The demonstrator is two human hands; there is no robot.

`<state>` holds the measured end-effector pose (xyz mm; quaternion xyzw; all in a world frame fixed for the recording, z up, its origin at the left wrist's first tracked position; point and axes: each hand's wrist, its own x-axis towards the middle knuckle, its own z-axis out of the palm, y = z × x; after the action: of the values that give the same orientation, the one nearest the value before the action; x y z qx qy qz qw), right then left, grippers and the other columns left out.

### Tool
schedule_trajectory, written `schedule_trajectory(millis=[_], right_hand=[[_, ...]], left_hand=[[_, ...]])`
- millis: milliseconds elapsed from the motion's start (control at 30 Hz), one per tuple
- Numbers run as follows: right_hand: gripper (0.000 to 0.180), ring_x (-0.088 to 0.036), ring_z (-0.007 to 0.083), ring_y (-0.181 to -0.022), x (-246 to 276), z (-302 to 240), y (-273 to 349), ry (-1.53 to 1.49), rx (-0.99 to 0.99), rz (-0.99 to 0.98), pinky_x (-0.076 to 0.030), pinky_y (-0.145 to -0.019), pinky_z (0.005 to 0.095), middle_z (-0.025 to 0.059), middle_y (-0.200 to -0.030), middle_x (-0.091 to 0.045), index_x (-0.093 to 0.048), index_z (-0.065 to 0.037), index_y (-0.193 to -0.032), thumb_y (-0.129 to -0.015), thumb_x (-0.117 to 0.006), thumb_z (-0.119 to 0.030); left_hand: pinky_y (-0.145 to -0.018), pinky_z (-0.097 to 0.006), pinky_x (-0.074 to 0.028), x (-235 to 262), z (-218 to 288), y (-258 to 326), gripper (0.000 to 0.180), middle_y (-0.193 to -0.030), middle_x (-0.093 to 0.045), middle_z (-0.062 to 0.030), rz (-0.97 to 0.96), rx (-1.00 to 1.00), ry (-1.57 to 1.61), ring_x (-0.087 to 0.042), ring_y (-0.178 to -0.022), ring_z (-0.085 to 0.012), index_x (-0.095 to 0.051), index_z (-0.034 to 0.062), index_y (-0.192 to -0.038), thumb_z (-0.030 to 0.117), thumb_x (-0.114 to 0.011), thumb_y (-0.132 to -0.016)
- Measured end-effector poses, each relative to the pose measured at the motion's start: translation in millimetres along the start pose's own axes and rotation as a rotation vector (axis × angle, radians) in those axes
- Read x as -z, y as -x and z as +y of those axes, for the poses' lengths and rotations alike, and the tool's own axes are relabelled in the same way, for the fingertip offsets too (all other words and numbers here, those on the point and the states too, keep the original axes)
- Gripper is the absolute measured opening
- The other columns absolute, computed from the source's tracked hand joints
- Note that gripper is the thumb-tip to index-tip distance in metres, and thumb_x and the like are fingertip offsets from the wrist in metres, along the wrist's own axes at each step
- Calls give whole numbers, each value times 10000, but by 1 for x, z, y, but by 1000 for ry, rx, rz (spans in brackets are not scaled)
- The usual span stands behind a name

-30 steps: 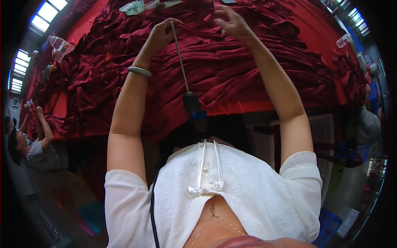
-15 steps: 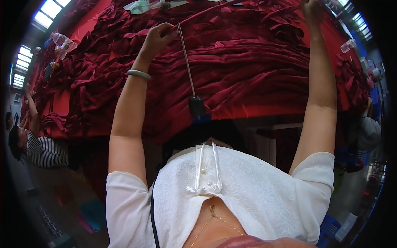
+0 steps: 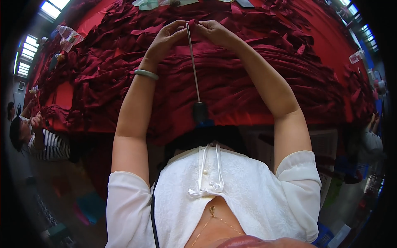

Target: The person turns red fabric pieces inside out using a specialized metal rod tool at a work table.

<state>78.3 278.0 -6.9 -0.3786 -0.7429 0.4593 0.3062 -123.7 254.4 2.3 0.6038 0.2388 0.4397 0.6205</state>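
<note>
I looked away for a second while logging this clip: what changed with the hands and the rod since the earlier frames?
The right hand, which had stretched far out over the dark red fabric half a second ago, came back in and now meets the left hand at the top of the thin metal rod, pinching fabric there. The left hand kept its hold on the rod; the rod's dark handle still hangs toward the body.

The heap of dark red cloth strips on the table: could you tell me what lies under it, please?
Under the dark red cloth strips a red table covering shows at the bare edges; whatever lies beneath the heap's middle is covered.
</note>
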Motion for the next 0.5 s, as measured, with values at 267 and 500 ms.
schedule_trajectory(millis=[267, 500], right_hand=[[248, -513, 107, -576, 123, -46, -38, 355, 626, 691, -410, -540, 287, 30, -603, -565, -632, 7, -771, -928, -544, -165], [320, -465, 64, -509, 125, -94, -42, 65, 489, 521, -363, -453, 251, 11, -595, -558, -627, -15, -732, -967, -502, -192]], left_hand=[[-818, -236, -491, -6, -8, -23, 246, -989, -644, -13, -123, 73, -219, -593, -920, -69, -633, 40, -1062, 241, -612, -922], [-884, -289, -479, -35, -27, -38, 476, -1220, -564, -82, -56, -83, -120, -574, -1035, -149, -466, 68, -1300, 270, -634, -904]])
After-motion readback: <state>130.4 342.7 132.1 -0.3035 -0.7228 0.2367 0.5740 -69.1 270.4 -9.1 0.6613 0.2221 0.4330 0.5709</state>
